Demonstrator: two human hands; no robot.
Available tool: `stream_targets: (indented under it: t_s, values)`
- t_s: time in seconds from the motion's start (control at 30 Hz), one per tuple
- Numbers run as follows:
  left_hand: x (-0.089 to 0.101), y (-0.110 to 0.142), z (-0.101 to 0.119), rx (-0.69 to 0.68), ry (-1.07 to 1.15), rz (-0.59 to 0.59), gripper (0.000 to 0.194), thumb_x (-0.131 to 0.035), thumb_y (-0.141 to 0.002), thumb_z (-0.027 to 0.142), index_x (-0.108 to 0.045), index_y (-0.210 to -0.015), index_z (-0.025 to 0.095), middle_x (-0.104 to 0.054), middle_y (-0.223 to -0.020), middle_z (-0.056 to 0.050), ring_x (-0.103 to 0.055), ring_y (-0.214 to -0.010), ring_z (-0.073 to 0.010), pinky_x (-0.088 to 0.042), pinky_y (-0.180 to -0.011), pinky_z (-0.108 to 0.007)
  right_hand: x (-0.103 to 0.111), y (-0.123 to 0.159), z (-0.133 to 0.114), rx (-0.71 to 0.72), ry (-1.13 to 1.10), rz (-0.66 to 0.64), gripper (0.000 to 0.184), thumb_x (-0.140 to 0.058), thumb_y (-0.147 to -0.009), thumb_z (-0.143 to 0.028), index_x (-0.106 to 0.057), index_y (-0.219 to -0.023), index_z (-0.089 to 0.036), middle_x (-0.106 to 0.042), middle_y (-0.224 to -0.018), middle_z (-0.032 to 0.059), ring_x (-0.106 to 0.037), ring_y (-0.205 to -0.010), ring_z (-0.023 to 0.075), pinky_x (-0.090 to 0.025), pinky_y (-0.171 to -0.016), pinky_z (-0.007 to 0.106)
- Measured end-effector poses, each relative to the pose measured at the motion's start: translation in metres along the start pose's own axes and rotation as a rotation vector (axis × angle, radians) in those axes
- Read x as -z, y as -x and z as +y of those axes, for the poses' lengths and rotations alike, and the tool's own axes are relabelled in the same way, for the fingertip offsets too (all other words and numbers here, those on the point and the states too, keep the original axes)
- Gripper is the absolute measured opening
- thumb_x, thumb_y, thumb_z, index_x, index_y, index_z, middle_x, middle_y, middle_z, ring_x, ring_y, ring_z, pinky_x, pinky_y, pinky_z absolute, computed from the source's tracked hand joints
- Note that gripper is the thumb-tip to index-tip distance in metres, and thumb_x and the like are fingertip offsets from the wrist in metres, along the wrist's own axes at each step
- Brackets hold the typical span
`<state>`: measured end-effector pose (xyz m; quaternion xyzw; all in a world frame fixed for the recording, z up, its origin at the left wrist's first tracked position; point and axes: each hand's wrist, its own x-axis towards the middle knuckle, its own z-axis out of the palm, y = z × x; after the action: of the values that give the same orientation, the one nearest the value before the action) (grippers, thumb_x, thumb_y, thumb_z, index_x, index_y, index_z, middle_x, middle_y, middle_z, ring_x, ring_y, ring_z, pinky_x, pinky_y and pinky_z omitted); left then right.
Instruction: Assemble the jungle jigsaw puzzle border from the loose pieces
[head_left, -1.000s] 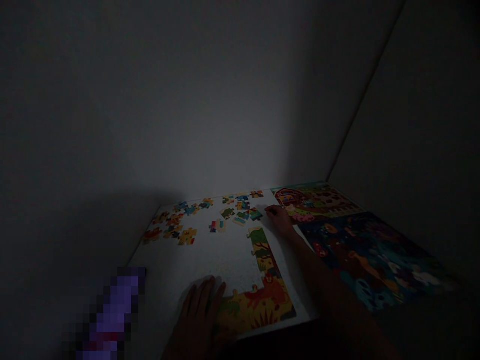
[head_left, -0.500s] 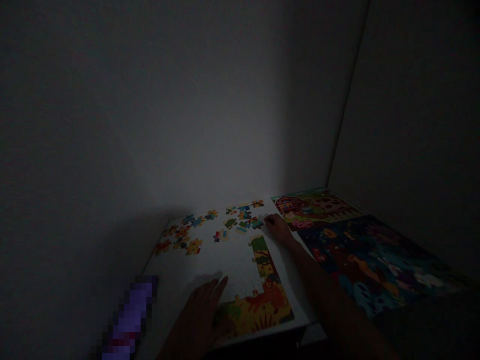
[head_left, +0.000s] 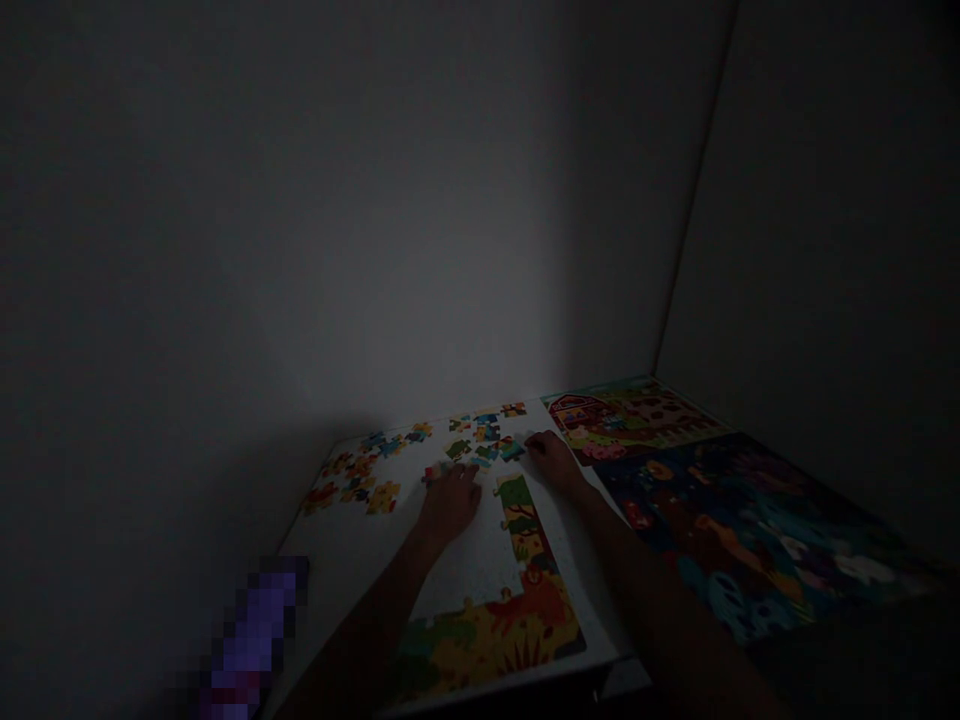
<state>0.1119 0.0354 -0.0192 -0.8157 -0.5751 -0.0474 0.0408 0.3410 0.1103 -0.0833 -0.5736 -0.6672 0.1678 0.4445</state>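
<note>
The scene is very dark. My left hand lies far out on the white table, its fingertips at a small red and blue puzzle piece. Whether the fingers grip it I cannot make out. My right hand rests curled on the table beside a green and blue piece, just above the partly built puzzle. That puzzle forms an L of joined pieces along its right and bottom sides. Several loose pieces are scattered at the back left.
Two finished puzzles lie to the right: a farm scene at the back and a dark blue one nearer. Walls close in behind and on the right. A blurred purple object sits at the table's left front corner.
My left hand has moved from the near edge of the built puzzle forward to the loose pieces in the middle. The right hand has stayed in place.
</note>
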Motion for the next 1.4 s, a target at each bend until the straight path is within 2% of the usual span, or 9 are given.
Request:
stream_targets:
  t_s: [0.1,0.23,0.37,0.53,0.7,0.9,1.07,1.2,1.4]
  values:
    - [-0.007,-0.016,0.012,0.079,-0.023,0.026,0.038,-0.042,-0.098,0.029,-0.057,-0.13,0.018,-0.063,-0.122,-0.015,-0.057,-0.116,-0.0289,-0.046,-0.095,-0.043,-0.001,0.0,0.001,-0.005,0.001,-0.004,0.018,-0.056,-0.077,-0.018,-0.072,-0.085,-0.017,-0.068,-0.088,0.0067,-0.062,-0.08,0.0191,-0.048,-0.078,0.028]
    - [-0.017,-0.024,0.018,0.14,-0.039,0.069,0.04,-0.04,-0.098,0.034,-0.058,-0.131,0.02,-0.061,-0.12,-0.016,-0.055,-0.115,-0.0325,-0.044,-0.093,-0.048,-0.001,0.0,0.002,-0.017,-0.004,-0.012,0.018,-0.056,-0.078,-0.018,-0.072,-0.086,-0.018,-0.068,-0.088,0.0059,-0.063,-0.082,0.0192,-0.048,-0.079,0.028]
    - [-0.022,-0.022,0.018,0.155,-0.033,0.11,0.039,-0.04,-0.098,0.034,-0.059,-0.129,0.019,-0.061,-0.121,-0.015,-0.054,-0.115,-0.0326,-0.043,-0.094,-0.047,0.002,0.0,0.002,-0.024,-0.01,-0.024,0.02,-0.056,-0.079,-0.019,-0.073,-0.089,-0.017,-0.069,-0.091,0.0067,-0.063,-0.084,0.0194,-0.048,-0.081,0.029]
    - [-0.021,-0.02,0.016,0.176,0.01,0.095,0.034,-0.041,-0.098,0.033,-0.063,-0.119,0.017,-0.061,-0.122,-0.015,-0.054,-0.115,-0.0322,-0.043,-0.094,-0.045,0.002,0.0,0.003,-0.036,-0.029,-0.029,0.021,-0.055,-0.078,-0.02,-0.073,-0.087,-0.018,-0.069,-0.092,0.0075,-0.064,-0.085,0.0208,-0.049,-0.082,0.031]
    - [-0.022,-0.018,0.007,0.176,0.047,0.115,0.032,-0.046,-0.097,0.038,-0.062,-0.116,0.018,-0.062,-0.122,-0.015,-0.055,-0.116,-0.0334,-0.041,-0.098,-0.049,0.001,0.0,0.006,-0.019,-0.034,-0.009,0.018,-0.057,-0.077,-0.021,-0.073,-0.085,-0.02,-0.07,-0.089,0.0058,-0.064,-0.084,0.0212,-0.05,-0.079,0.032]
    - [-0.024,-0.007,-0.013,0.127,0.12,0.11,0.024,-0.047,-0.096,0.028,-0.061,-0.112,0.016,-0.065,-0.119,-0.014,-0.057,-0.115,-0.0298,-0.043,-0.099,-0.046,0.005,0.0,0.004,-0.015,-0.027,-0.041,0.018,-0.058,-0.077,-0.021,-0.073,-0.086,-0.019,-0.07,-0.091,0.0073,-0.065,-0.086,0.0225,-0.05,-0.082,0.034]
    - [-0.031,0.005,-0.027,0.078,0.201,0.129,0.028,-0.044,-0.097,0.019,-0.06,-0.12,0.017,-0.06,-0.134,-0.01,-0.054,-0.125,-0.0234,-0.039,-0.108,-0.04,0.004,0.0,0.007,-0.03,-0.072,-0.039,0.021,-0.055,-0.078,-0.023,-0.073,-0.087,-0.018,-0.072,-0.093,0.0091,-0.067,-0.089,0.0245,-0.05,-0.086,0.038]
    - [-0.036,0.012,-0.033,0.07,0.273,0.17,0.032,-0.045,-0.094,0.01,-0.066,-0.116,0.021,-0.059,-0.137,-0.008,-0.053,-0.128,-0.0205,-0.04,-0.11,-0.038,0.001,0.0,0.011,-0.039,-0.142,-0.01,0.02,-0.056,-0.076,-0.025,-0.073,-0.085,-0.019,-0.073,-0.092,0.008,-0.067,-0.09,0.0244,-0.05,-0.089,0.04]
    - [-0.035,0.015,-0.036,0.091,0.371,0.222,0.04,-0.049,-0.085,0.001,-0.073,-0.107,0.025,-0.067,-0.114,-0.005,-0.059,-0.113,-0.0203,-0.046,-0.103,-0.038,0.001,0.0,0.015,-0.058,-0.155,0.006,0.021,-0.057,-0.074,-0.029,-0.073,-0.084,-0.02,-0.073,-0.092,0.0081,-0.067,-0.088,0.0242,-0.051,-0.088,0.041]
